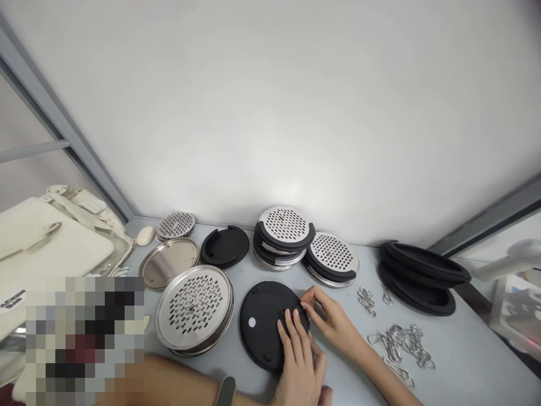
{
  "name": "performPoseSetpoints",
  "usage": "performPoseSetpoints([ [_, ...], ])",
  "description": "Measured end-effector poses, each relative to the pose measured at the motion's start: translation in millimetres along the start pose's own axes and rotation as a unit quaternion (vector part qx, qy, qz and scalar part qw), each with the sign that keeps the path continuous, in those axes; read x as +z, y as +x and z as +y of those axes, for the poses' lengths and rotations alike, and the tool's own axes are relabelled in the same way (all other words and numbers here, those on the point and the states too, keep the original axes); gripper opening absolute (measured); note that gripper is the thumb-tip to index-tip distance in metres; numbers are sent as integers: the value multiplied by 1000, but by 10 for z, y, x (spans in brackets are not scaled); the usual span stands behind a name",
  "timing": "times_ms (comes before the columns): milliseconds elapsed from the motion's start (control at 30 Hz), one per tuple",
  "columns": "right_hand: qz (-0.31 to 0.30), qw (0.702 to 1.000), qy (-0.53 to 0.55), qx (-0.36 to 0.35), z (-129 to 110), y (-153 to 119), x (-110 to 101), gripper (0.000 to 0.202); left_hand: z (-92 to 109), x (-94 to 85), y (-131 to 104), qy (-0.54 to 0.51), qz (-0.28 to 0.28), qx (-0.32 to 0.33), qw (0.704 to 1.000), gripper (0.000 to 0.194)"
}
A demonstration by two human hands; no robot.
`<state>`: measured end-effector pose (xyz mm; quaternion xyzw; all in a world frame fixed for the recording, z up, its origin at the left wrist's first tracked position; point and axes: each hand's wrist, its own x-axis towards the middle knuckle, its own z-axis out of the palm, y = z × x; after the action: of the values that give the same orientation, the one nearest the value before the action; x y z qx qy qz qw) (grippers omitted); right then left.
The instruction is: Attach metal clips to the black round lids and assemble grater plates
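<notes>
A round black disc (264,321) with a white dot lies flat on the grey table. My left hand (298,361) rests on its right part, the fingers stretched out over a dark raised strip. At the disc's right edge my right hand (332,318) has thumb and forefinger pinched together. A small glint of metal shows beside these fingertips; what they grip is hidden. To the right lie a pile of metal snap clips (401,341) and a smaller group of clips (367,300).
Left of the disc stands a stack of perforated grater discs (196,307), with plain metal lids (169,262) behind. Along the wall are a black holder (225,246), rimmed grater stacks (284,225) (333,254) and black trays (422,276). Cream bags (54,242) lie far left.
</notes>
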<state>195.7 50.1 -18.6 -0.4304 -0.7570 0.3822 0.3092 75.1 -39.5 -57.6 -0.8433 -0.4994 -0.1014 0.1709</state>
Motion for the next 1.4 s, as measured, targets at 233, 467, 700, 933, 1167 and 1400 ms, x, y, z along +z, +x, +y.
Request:
performPoseSetpoints([
  [233,23,999,-16,17,60,34,30,22,5,12,11,8,7,2,1000,65],
  [467,64,998,-21,2,120,47,92,18,15,-5,19,10,14,-2,1000,63],
  [700,8,999,-7,33,66,13,64,15,3,-18,21,18,16,4,1000,63],
  [933,-37,999,-14,10,-33,-22,22,9,2,-5,18,12,16,2,1000,62],
  [1167,-55,998,-21,10,-48,-29,3,10,20,7,9,4,3,-5,1000,66],
  [1400,-53,998,-21,20,-19,-16,3,11,16,-14,4,0,10,-5,1000,65],
])
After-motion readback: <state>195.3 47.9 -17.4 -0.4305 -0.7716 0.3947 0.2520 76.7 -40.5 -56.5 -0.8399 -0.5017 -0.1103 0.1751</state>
